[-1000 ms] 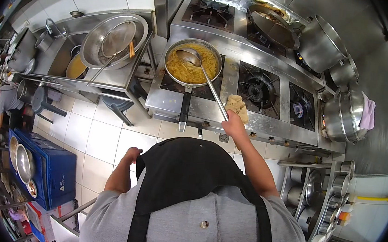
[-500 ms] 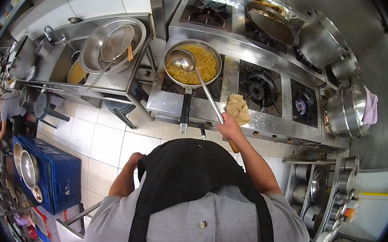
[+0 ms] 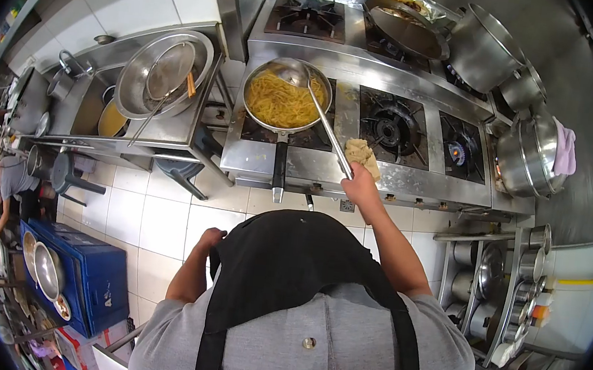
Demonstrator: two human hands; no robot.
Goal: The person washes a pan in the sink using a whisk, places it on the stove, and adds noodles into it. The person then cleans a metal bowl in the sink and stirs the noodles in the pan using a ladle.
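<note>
My right hand (image 3: 361, 184) is closed around the long handle of a steel ladle (image 3: 329, 132). The ladle's bowl rests at the far side of a frying pan (image 3: 246, 111), over yellow noodles (image 3: 281, 104). The pan sits on the front left burner, its black handle (image 3: 280, 165) pointing toward me with no hand on it. A crumpled tan cloth (image 3: 361, 155) lies on the stove edge just beyond my right hand. My left hand (image 3: 213, 237) is low beside the black apron (image 3: 289, 263), away from the pan, its fingers mostly hidden.
A lit burner (image 3: 456, 154) shows blue flame at the right. Large steel pots (image 3: 486, 50) and a wok (image 3: 405, 33) stand on the back burners. On the left are a basin with a strainer (image 3: 170, 76), a stool (image 3: 182, 174), a blue cooler box (image 3: 105, 281) and another person (image 3: 15, 179).
The ladle's bowl has moved from the left of the pan to its far side, turned over. My right hand has shifted slightly right and forward. My left hand stays by the apron.
</note>
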